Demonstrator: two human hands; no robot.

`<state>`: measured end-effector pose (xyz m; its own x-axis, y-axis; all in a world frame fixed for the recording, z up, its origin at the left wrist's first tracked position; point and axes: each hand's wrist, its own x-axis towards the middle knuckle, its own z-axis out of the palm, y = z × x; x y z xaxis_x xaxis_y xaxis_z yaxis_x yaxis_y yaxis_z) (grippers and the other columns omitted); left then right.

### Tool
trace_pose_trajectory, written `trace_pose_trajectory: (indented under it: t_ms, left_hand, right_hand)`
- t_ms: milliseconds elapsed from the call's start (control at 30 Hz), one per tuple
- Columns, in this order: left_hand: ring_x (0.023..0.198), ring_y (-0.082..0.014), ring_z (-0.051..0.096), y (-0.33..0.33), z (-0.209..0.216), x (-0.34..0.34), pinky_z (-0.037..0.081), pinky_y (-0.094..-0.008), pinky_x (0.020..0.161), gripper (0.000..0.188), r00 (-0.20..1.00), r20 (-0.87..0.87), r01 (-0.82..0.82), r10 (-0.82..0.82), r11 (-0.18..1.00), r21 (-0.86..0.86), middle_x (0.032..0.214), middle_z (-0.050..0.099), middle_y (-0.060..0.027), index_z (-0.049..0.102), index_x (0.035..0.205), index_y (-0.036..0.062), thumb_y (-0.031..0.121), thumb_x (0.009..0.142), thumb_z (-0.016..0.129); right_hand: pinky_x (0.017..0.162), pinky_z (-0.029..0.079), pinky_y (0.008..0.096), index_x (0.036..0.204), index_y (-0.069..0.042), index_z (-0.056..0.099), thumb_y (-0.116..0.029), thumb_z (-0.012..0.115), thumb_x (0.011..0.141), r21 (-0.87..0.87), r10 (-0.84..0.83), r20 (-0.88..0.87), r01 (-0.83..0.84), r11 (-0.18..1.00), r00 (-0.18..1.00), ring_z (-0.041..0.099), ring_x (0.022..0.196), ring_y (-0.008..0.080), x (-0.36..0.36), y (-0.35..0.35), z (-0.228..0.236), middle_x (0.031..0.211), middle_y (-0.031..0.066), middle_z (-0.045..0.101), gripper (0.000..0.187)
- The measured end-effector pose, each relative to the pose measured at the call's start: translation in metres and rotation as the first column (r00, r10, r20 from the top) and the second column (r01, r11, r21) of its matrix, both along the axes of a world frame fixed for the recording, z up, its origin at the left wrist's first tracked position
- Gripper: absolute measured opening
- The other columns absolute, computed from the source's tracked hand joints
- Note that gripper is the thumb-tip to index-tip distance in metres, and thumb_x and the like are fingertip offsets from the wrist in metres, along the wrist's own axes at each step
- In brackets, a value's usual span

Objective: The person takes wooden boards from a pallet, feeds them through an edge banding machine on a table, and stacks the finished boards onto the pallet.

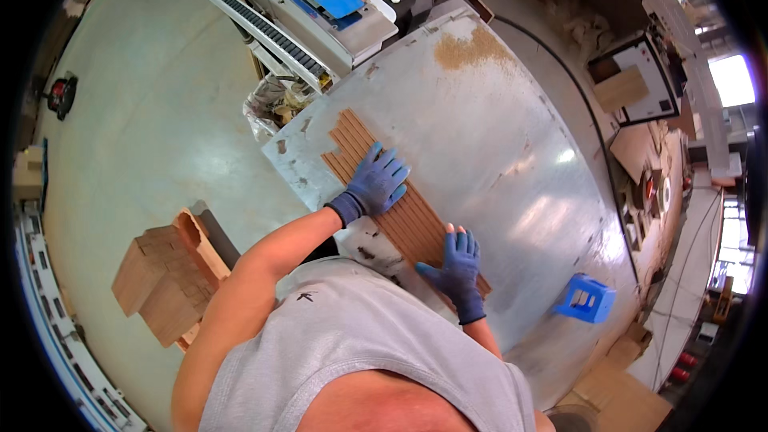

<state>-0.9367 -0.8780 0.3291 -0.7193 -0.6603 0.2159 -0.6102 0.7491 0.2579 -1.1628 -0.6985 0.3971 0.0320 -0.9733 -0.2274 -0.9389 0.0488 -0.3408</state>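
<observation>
1. Evidently a bundle of narrow brown strips (418, 228), laid side by side on the metal table (496, 140), ran along its near edge, the left ends uneven.
2. Left hand (378, 182), gloved, rested palm down across the strips toward the table's left end; fingers somewhat spread, nothing pinched that I could see.
3. Right hand (458, 266), also gloved, lay flat near their other end, fingers close together, thumb out to the side; some fingertips bare.
4. Handling, my judgement: stiff lengthwise, each light alone, weightier as a bundle; likely to slide on the table's smooth top and fan apart unless squeezed from both long sides. Thin ends probably chipped easiest.
5. Best hold, I reckoned: both long outer edges, inward from each end, hands well apart.
6. Sawdust (474, 50) lay at the table's far side.
</observation>
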Motion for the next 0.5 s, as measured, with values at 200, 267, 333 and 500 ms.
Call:
trace_pose_trajectory:
  t_ms: [200, 267, 333, 500]
  left_hand:
    - [0.124, -0.0344, 0.049, -0.013, 0.005, 0.002, 0.025, -0.0557, 0.113, 0.041, 0.998, -0.065, 0.014, -0.018, 0.998, -0.062, 0.123, 0.061, -0.0139, 0.063, 0.121, 0.0052, 0.034, 0.093, 0.055]
    - [0.122, -0.0348, 0.051, -0.026, 0.004, 0.01, 0.027, -0.0535, 0.113, 0.039, 0.987, -0.159, 0.023, -0.015, 0.999, 0.049, 0.122, 0.062, -0.0152, 0.062, 0.12, 0.0044, 0.03, 0.091, 0.058]
    - [0.12, -0.0356, 0.056, -0.054, -0.009, 0.034, 0.035, -0.0492, 0.111, 0.035, 0.929, -0.366, -0.096, 0.053, 0.99, -0.1, 0.124, 0.062, -0.0172, 0.062, 0.122, 0.0021, 0.02, 0.091, 0.06]
    - [0.128, -0.022, 0.053, -0.139, -0.022, 0.107, 0.038, -0.0318, 0.11, 0.043, 0.734, -0.542, 0.171, 0.408, 0.662, 0.73, 0.141, 0.056, -0.0151, 0.051, 0.14, -0.0031, 0.022, 0.106, 0.045]
  right_hand:
    - [0.107, 0.026, 0.066, 0.143, -0.002, 0.043, -0.05, 0.079, 0.067, -0.245, -0.076, -0.255, 0.012, 0.969, 0.964, 0.034, 0.132, 0.0507, 0.051, -0.002, -0.04, 0.143, 0.0341, 0.035, 0.097]
    - [0.108, 0.025, 0.0661, 0.144, -0.003, 0.043, -0.049, 0.08, 0.067, -0.215, -0.096, -0.236, 0.044, 0.976, 0.967, 0.033, 0.133, 0.05, 0.048, -0.003, -0.036, 0.143, 0.0341, 0.035, 0.097]
    - [0.109, 0.024, 0.0665, 0.145, -0.005, 0.042, -0.048, 0.079, 0.067, -0.169, -0.124, -0.224, 0.086, 0.982, 0.967, 0.032, 0.134, 0.0499, 0.049, -0.003, -0.033, 0.146, 0.0332, 0.033, 0.097]
    - [0.112, 0.02, 0.0667, 0.148, -0.008, 0.039, -0.044, 0.083, 0.065, -0.068, -0.126, -0.248, 0.113, 0.991, 0.961, 0.029, 0.138, 0.0494, 0.054, -0.002, -0.029, 0.15, 0.0313, 0.028, 0.101]
